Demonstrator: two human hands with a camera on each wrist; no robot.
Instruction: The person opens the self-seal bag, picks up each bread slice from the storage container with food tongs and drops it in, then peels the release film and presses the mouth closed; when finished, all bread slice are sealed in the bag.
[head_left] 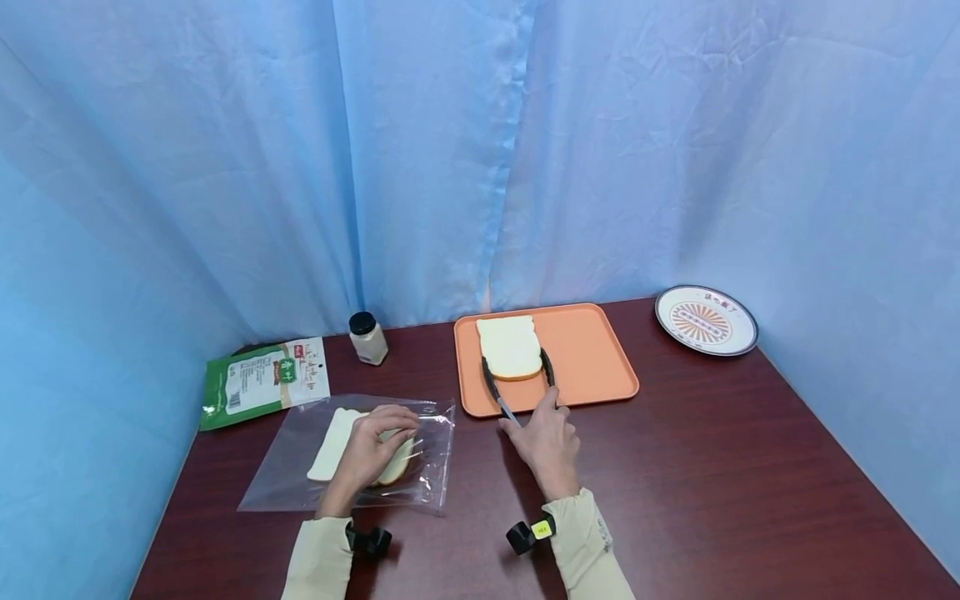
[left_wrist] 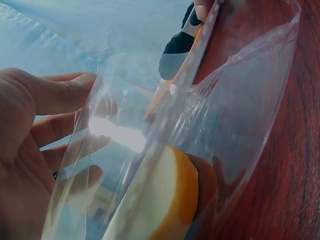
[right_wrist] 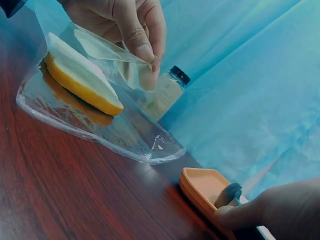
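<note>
My left hand (head_left: 378, 442) pinches the top layer of a clear plastic bag (head_left: 277, 475), lifting it off a bread slice (head_left: 330, 454) that lies inside. In the right wrist view, thumb and fingertips of that left hand (right_wrist: 132, 25) meet on the film, and the bag's mouth gapes toward the tray. My right hand (head_left: 551, 437) grips a pair of tongs with dark tips (head_left: 491, 380). Those tips stand on either side of the near end of another bread slice (head_left: 510, 346), which overlaps the left part of an orange tray (head_left: 588, 350).
A jar with a black lid (head_left: 367, 337) stands behind the bag. To its left lies a green and white food packet (head_left: 262, 379). A patterned white plate (head_left: 707, 321) sits at the back right. Blue curtains (head_left: 435, 167) border the dark red wooden table (head_left: 697, 475).
</note>
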